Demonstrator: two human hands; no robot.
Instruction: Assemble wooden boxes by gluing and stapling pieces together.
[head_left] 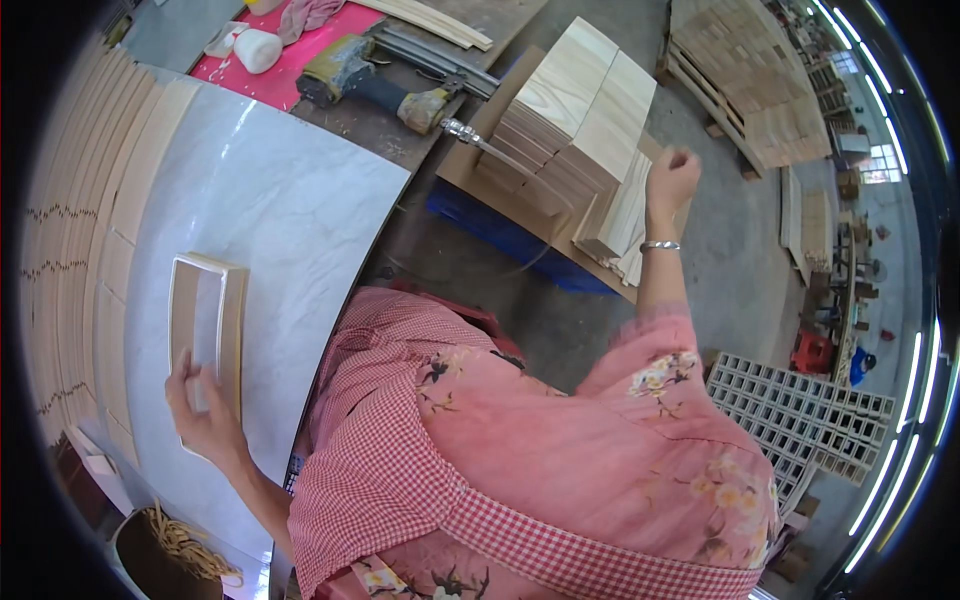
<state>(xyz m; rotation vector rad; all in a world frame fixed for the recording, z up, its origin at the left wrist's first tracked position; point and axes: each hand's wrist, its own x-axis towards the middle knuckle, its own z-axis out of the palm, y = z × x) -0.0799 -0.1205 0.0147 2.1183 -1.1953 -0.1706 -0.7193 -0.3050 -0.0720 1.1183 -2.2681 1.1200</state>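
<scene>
A pale rectangular wooden frame [235, 315] stands on the white marbled tabletop [290, 170] at the left. Over its near end is my left hand [208, 420], fingers apart and slightly blurred; whether they touch the wood I cannot tell. My right hand [672, 182], with a silver bracelet at the wrist, is raised out to the right with its fingers curled closed. Anything inside those fingers is hidden. Beside that hand lie thin wooden strips [625, 215], next to a tall stack of flat wooden boards [575, 80].
A nail gun [350, 80] with an air hose lies on the workbench beyond the tabletop, near a white bottle [258, 50] on a pink sheet. Long wooden strips [100, 180] line the left edge. A bin [150, 555] holds rubber bands at lower left. Pallets of wood [750, 70] stand far right.
</scene>
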